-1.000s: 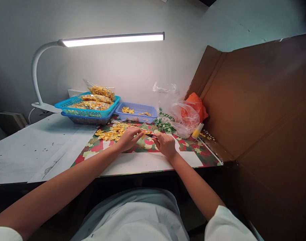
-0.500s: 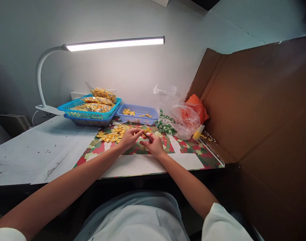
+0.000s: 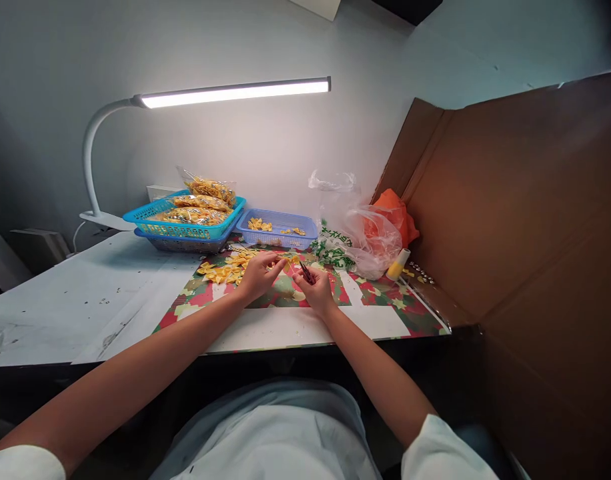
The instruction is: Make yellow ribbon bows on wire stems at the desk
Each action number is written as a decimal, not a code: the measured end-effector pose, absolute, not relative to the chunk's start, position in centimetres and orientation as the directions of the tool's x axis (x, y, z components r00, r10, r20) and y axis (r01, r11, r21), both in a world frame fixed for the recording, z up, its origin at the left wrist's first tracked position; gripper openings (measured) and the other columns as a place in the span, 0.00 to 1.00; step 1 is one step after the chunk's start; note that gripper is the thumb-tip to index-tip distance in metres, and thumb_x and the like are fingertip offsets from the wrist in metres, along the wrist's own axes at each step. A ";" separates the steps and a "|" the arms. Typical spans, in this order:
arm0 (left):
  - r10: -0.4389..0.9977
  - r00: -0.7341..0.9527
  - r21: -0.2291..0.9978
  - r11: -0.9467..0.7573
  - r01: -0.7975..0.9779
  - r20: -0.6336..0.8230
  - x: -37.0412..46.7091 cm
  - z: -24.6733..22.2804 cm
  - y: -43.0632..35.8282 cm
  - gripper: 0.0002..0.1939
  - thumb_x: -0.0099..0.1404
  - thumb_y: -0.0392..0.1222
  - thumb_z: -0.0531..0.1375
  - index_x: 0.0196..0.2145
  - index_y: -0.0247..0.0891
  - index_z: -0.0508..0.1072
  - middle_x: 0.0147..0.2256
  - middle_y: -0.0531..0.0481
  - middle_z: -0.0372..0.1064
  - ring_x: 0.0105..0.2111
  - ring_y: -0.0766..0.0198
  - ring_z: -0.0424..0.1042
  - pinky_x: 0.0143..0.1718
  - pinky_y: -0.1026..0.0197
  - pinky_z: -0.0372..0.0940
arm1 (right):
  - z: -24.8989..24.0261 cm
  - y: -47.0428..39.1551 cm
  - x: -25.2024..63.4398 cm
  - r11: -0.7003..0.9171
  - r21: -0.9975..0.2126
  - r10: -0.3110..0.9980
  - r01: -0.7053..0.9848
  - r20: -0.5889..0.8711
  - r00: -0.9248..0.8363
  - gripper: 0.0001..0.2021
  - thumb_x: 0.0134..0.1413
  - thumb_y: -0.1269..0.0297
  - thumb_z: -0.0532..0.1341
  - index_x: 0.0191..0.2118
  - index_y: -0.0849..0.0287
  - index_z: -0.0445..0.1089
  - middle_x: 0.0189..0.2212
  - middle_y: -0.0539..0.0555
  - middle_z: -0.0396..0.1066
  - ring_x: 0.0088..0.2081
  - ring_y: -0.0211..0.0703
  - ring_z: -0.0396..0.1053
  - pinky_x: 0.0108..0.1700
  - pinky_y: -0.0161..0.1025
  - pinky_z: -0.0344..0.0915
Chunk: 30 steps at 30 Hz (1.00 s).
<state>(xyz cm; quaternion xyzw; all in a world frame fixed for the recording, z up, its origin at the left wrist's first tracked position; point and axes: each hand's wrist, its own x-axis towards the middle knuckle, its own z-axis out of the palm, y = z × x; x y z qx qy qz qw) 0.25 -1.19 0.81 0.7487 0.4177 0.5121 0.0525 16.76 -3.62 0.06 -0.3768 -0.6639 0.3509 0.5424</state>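
My right hand (image 3: 317, 291) is closed around dark tweezers (image 3: 307, 273), whose tips point up and to the left. Just left of it, my left hand (image 3: 259, 275) pinches with thumb and forefinger; whatever is in the pinch is too small to make out. A small gap separates the tweezer tips from the left fingertips. Beside and behind the left hand lies a loose heap of yellow bow-shaped pieces (image 3: 220, 272). Both hands are above a red and green patterned sheet (image 3: 285, 293) on the table.
Behind the heap stands a blue-violet basket (image 3: 278, 241) with some yellow pieces. A turquoise basket (image 3: 185, 230) of bagged yellow pieces is stacked at left. Plastic bags (image 3: 370, 240), a yellow bottle with a white cap (image 3: 398, 265) and a cardboard wall (image 3: 525, 200) border the right. A lamp (image 3: 235, 92) shines overhead.
My right hand has drawn slightly right, taking the tweezer tips away from the left fingertips; the tweezers now stand steeper. My left hand keeps its pinch. The camera view has shifted slightly.
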 end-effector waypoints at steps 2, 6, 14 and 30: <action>0.644 0.155 0.446 -0.664 0.601 0.749 0.2 0.9 -1.3 0.17 0.66 0.47 0.54 0.21 0.39 0.68 0.23 0.51 0.67 0.26 0.62 0.63 0.32 0.60 0.59 | 0.0 -3.7 17.0 0.478 -0.873 0.874 0.100 0.461 -0.153 0.14 0.47 0.52 0.60 0.22 0.58 0.62 0.19 0.45 0.52 0.22 0.33 0.49 0.25 0.34 0.48; 0.576 0.191 0.335 -0.679 0.654 0.795 0.0 1.0 -1.4 0.17 0.68 0.45 0.53 0.23 0.39 0.69 0.24 0.50 0.68 0.28 0.61 0.63 0.33 0.58 0.58 | -0.1 -3.7 17.9 0.504 -0.849 0.860 0.159 0.479 -0.175 0.19 0.53 0.45 0.54 0.26 0.57 0.61 0.20 0.45 0.53 0.23 0.34 0.51 0.26 0.33 0.49; 0.516 0.268 0.232 -0.711 0.664 0.814 -0.3 1.0 -1.4 0.16 0.69 0.45 0.53 0.25 0.39 0.70 0.25 0.49 0.69 0.28 0.60 0.61 0.34 0.57 0.59 | 0.5 -3.7 18.4 0.371 -0.589 0.892 0.718 0.442 -0.099 0.22 0.58 0.48 0.53 0.20 0.57 0.60 0.17 0.47 0.59 0.23 0.36 0.57 0.27 0.34 0.46; 0.502 0.318 0.206 -0.738 0.642 0.804 -0.2 0.9 -1.3 0.15 0.69 0.45 0.53 0.27 0.39 0.71 0.26 0.49 0.69 0.29 0.60 0.62 0.34 0.57 0.59 | 0.8 -3.6 18.0 0.330 -0.553 0.885 0.765 0.463 -0.047 0.23 0.57 0.47 0.54 0.18 0.57 0.60 0.16 0.47 0.60 0.22 0.35 0.57 0.25 0.33 0.45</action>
